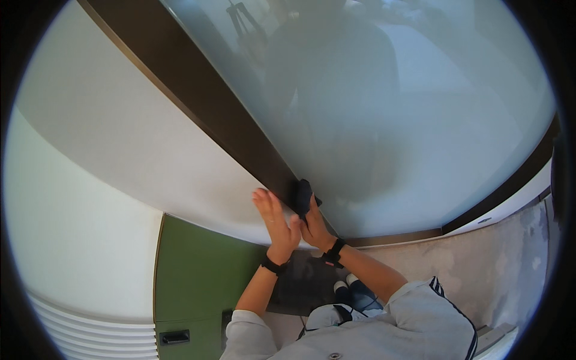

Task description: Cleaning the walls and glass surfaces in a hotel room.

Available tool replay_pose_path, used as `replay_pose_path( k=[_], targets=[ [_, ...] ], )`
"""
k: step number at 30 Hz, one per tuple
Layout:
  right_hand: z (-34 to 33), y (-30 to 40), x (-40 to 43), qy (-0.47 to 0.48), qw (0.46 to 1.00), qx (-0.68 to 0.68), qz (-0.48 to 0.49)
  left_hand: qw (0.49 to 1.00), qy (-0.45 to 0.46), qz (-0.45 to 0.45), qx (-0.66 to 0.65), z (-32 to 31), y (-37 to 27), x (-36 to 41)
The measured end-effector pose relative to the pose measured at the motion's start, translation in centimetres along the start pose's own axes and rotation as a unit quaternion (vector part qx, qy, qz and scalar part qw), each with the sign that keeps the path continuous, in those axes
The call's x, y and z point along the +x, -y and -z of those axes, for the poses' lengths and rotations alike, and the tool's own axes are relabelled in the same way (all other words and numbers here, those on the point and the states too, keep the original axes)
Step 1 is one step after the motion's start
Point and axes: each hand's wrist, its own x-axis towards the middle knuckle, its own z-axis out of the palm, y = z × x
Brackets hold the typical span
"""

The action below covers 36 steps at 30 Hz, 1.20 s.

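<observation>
My right hand (pixel 317 229) presses a dark cloth (pixel 304 198) against the lower part of a dark brown frame (pixel 216 103). This frame borders a large glass pane (pixel 441 148), which carries a hazy reflection of a person. Beside it, my left hand (pixel 276 225) is raised with its fingers stretched out and nothing in them. Its fingertips are near the frame's outer edge, over a white surface (pixel 180 166); whether they touch it I cannot tell. Black bands circle both wrists. The cloth hides part of my right fingers.
A green cabinet front (pixel 202 270) with a black recessed handle (pixel 174 337) is at lower left, near a white ribbed panel (pixel 94 328). Below my hands lie a dark mat (pixel 297 288) and my shoes (pixel 345 284). Mottled grey flooring (pixel 486 265) extends to the right.
</observation>
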Motion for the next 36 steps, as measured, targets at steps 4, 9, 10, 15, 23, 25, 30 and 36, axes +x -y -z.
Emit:
replay_pose_path(
  k=[4, 9, 10, 15, 23, 25, 30, 36],
  targets=[
    [0.4, 0.4, 0.1, -0.005, 0.999, 0.048, 0.005, 0.993, 0.109, -0.038, -0.038, -1.3, 1.5, -5.2],
    [1.3, 2.7, 6.1, -0.019, 0.995, 0.030, 0.094, 0.978, 0.127, -0.023, -0.165, -1.5, 5.4, -9.4],
    [1.2, 3.0, 7.2, -0.017, 0.988, 0.027, 0.149, 0.988, 0.107, -0.001, -0.113, -1.7, 5.7, -10.9],
    [-1.3, -5.2, -2.0, -0.044, 0.993, -0.021, 0.110, 0.986, 0.026, 0.094, -0.138, -6.2, 4.1, -11.5],
    [-9.0, -10.6, -17.7, -0.176, 0.934, 0.043, -0.308, 0.928, 0.217, 0.252, -0.168, -7.8, 6.2, -24.6],
    [-9.1, -8.4, -14.6, -0.194, 0.952, 0.077, -0.222, 0.925, 0.158, 0.300, -0.173, -7.0, 7.0, -26.9],
    [-4.6, -8.6, -9.1, -0.124, 0.989, 0.076, -0.024, 0.938, 0.190, 0.291, -0.015, -7.9, 7.3, -26.7],
    [-7.6, -19.6, -22.4, -0.149, 0.977, 0.063, -0.137, 0.951, 0.221, 0.175, 0.128, -12.6, 10.5, -30.4]
  ],
)
